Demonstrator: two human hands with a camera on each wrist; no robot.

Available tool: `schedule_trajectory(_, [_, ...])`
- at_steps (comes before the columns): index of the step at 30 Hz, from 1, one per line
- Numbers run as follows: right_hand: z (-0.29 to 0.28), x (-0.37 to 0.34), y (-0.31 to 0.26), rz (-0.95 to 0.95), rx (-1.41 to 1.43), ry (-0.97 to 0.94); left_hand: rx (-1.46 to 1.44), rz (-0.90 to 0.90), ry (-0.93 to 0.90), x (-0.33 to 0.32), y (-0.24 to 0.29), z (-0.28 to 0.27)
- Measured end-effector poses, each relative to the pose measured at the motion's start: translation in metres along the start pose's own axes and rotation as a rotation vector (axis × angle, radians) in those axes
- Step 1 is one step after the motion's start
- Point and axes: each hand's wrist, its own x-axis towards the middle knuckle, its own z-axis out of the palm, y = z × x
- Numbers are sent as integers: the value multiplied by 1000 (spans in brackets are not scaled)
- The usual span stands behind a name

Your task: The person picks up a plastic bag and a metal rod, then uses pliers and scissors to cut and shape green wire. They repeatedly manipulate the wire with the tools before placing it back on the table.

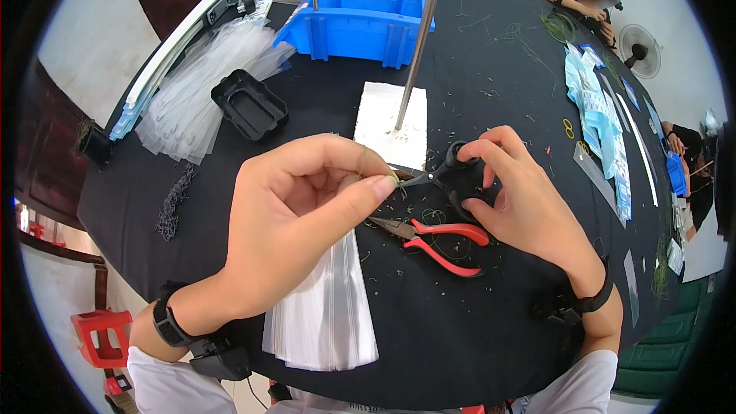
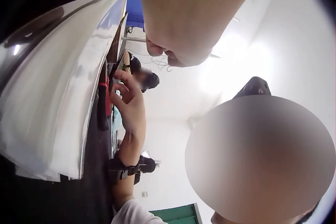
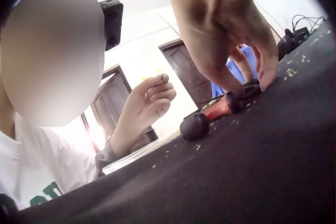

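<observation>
My left hand [image 1: 295, 207] is raised over the table and pinches a thin greenish strand [image 1: 395, 177] between thumb and index finger; most of the strand is hidden by the fingers. My right hand [image 1: 529, 203] reaches down with its thumb and fingers at the black handles of the small scissors [image 1: 454, 178], low by the tabletop in the right wrist view. The scissors' blades point left, overlapping the left fingertips in the head view. Just below them lie red-handled pliers [image 1: 448, 231], jaws toward the left. A stack of clear plastic sleeves [image 1: 326, 314] lies under the left hand.
A metal rod [image 1: 420, 46] rises from a white pad [image 1: 391, 119] ahead. Behind stands a blue bin [image 1: 360, 31]; a black tray [image 1: 249, 105] and more plastic sleeves [image 1: 207, 80] lie left. Scraps dot the black cloth [image 1: 491, 322]. Another person [image 1: 583, 0] sits far right.
</observation>
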Motion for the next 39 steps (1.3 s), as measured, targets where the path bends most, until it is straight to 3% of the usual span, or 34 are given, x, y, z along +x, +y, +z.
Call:
schedule_trajectory(3, [-6, 4, -3, 2, -59, -92, 13, -14, 12, 1, 0, -3])
schedule_trajectory(6, [-10, 6, -5, 49, 65, -48, -1, -29, 27, 2, 3, -8])
schedule_trajectory(9, [-10, 8, 0, -15, 451, -25, -66, -26, 45, 3, 13, -7])
schedule_trajectory(12, [-9, 3, -8, -33, 640, -160, -124, -32, 41, 2, 18, -8])
schedule_trajectory(13, [-5, 1, -9, -113, 632, -150, -144, -40, 37, 2, 18, -8])
schedule_trajectory(14, [-10, -2, -14, -40, 550, -245, -165, -49, 31, 2, 18, -8])
schedule_trajectory(16, [-6, -4, -19, -59, 537, -260, -202, -74, 25, 1, 17, -8])
schedule_trajectory(20, [2, -3, -18, -231, 496, -224, -260, -123, 34, 1, 17, -6])
schedule_trajectory(39, [11, -6, -16, -176, 461, -151, -239, -199, 36, 0, 15, -5])
